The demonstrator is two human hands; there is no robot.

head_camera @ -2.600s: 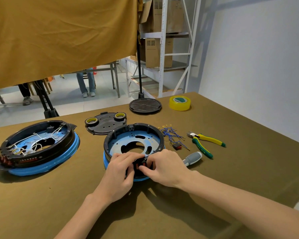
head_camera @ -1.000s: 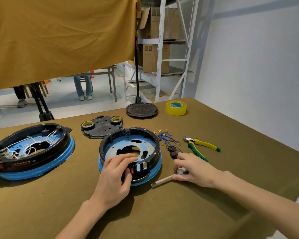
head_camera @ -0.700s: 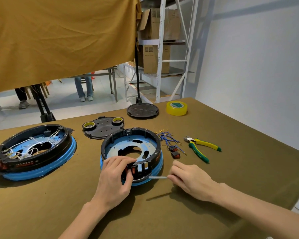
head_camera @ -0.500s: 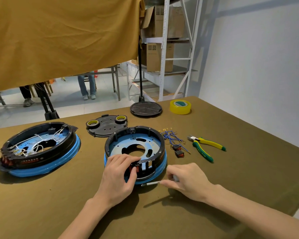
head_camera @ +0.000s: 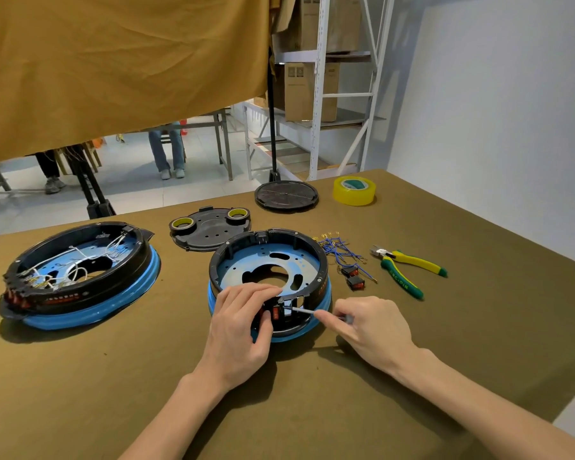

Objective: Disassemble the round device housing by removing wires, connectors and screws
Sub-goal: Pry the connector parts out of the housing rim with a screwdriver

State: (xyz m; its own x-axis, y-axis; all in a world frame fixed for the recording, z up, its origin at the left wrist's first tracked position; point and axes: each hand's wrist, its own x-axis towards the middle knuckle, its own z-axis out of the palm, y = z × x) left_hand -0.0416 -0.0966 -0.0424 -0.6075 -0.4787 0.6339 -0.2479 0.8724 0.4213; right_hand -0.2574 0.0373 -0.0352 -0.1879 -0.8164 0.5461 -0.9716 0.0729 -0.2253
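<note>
**Two hands worked at the near rim of the round housing**

Two hands met at the near rim of the round device housing (head_camera: 269,278), which sat near the middle of the olive-covered table (head_camera: 478,327). The left hand (head_camera: 238,330) curled over the rim, fingers bent inside and thumb pressed against the outer wall beside a red switch (head_camera: 275,314). The right hand (head_camera: 367,327) pinched a screwdriver (head_camera: 301,310) between thumb and fingertips; its handle was almost wholly hidden in the palm, and the thin shaft reached into the switch opening, tip lost in shadow.

Beside the housing toward the right edge lay loose blue wires (head_camera: 337,249), two removed switches (head_camera: 353,277) and yellow-green pliers (head_camera: 405,268). A second housing (head_camera: 77,275), its white wires inside, stood toward the left edge. Near the far edge lay a black cover plate (head_camera: 210,229) bearing two tape rolls, a round black disc (head_camera: 286,195) and yellow tape (head_camera: 354,190). Any screws were too small to make out.
</note>
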